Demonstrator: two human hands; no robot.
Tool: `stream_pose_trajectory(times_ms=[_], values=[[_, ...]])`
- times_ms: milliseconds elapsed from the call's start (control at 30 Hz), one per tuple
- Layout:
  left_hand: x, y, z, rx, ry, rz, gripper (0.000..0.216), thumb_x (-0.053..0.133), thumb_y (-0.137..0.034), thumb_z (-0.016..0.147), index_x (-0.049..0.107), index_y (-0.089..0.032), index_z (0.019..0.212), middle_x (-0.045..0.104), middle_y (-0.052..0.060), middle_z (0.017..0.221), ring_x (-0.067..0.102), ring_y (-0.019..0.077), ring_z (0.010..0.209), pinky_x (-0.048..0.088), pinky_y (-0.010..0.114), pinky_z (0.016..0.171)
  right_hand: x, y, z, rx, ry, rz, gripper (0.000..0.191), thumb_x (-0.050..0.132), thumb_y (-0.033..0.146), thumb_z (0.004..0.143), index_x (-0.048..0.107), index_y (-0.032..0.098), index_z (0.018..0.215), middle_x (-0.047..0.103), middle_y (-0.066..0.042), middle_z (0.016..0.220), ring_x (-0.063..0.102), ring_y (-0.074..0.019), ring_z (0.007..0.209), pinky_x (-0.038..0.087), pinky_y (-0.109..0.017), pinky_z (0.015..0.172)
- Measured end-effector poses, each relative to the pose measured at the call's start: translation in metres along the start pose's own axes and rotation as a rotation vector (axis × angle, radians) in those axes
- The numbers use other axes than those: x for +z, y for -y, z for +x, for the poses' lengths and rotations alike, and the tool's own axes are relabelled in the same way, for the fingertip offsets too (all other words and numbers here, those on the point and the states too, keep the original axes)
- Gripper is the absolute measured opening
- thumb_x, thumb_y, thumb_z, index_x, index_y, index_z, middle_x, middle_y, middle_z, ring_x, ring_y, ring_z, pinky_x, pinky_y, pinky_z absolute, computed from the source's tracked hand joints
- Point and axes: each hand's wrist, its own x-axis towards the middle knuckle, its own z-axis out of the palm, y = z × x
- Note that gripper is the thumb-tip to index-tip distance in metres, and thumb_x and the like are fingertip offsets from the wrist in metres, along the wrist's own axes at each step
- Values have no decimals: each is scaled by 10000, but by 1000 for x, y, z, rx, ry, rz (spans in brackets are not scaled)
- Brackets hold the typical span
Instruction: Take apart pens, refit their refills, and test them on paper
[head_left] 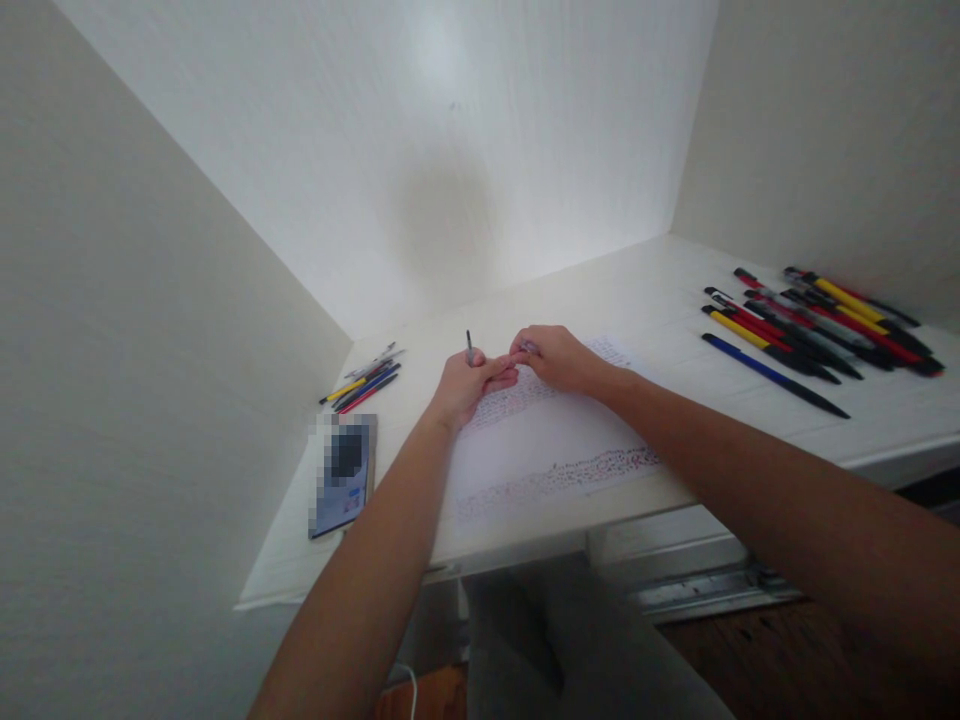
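Both hands meet above a sheet of paper point(525, 440) on the white desk. My left hand point(461, 390) is closed round a slim dark pen or pen part point(469, 346), whose end sticks up between thumb and fingers. My right hand point(562, 358) is closed, its fingertips touching the fingers of my left hand. A small pale, purplish piece point(529, 347) shows in its grip; most of it is hidden. Rows of small handwritten marks in several colours cover the paper's upper and lower parts, with a blank band between them.
Several red, yellow, black and blue pens point(795, 325) lie in a pile at the right. A smaller group of pens point(367, 385) lies at the left, above a phone point(349, 480) with its screen lit. Walls point(450, 200) enclose the desk point(420, 500) at the back and sides.
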Motion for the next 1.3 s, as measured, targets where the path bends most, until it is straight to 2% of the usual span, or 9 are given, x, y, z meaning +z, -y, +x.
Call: stream_pose_trajectory(times_ms=[267,433,633,867,1033,1133,1300], values=[[1,-4,0,-53,-2,-30,489,857,-160,668,370,-205,680,665,54,709,705,197,710,588,331,706,-7,8,0,59,-57,76,81,660,173,882,713,170,821,679,-26,782,569,-156,704,394,-286,681],[-1,-1,1,1,0,-31,491,855,-130,654,369,-196,681,635,20,670,695,172,684,588,317,717,-9,7,1,166,-63,141,39,731,206,806,734,167,808,688,-31,754,592,-165,688,415,-293,652],[-3,2,3,37,-14,-40,482,849,-116,644,377,-196,700,620,13,652,706,188,740,587,337,786,-8,-1,1,271,-44,240,40,748,184,762,751,164,797,722,-49,795,638,-185,729,470,-303,667],[-1,1,0,97,-20,30,497,843,-151,636,356,-208,717,689,50,728,715,200,761,597,370,812,-8,-3,0,219,-27,268,49,719,182,799,761,165,819,698,-36,707,621,-170,662,449,-297,621],[2,0,-1,136,-35,85,512,842,-169,632,340,-215,722,708,71,755,717,208,751,602,389,805,-7,-3,1,273,-14,333,59,730,198,803,751,161,844,679,-36,671,632,-169,644,466,-293,624],[2,1,0,111,-41,92,511,847,-176,640,342,-213,712,698,69,736,719,214,753,604,395,803,-7,-1,1,278,-16,339,47,735,191,794,738,156,824,662,-32,651,618,-162,610,456,-288,599],[-2,0,1,29,-25,53,508,874,-151,619,374,-201,693,609,3,626,704,194,702,604,384,792,-10,6,-1,256,-37,262,27,739,181,789,730,162,805,662,-27,685,585,-144,596,420,-279,583]])
